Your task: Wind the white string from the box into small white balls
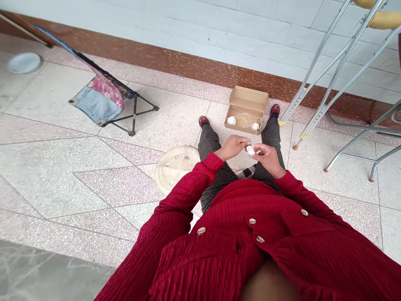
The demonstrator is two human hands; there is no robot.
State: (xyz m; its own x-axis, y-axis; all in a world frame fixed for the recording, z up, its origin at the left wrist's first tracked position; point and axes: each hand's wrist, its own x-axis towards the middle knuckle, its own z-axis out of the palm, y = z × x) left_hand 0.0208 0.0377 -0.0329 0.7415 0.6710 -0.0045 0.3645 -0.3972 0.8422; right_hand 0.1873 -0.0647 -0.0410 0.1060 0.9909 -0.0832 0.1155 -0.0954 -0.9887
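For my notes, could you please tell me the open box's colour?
The box is light brown, best seen in the head view.

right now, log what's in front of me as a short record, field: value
left hand: fingertips pinched close to the white ball; whether they grip thread is too small to tell
right hand: holds the white ball between thumb and fingers
box: open cardboard box on the floor, between the feet
box contents: two white balls, loose white thread
left side: folding chair, round floor cover
right side: metal crutches with yellowish pads
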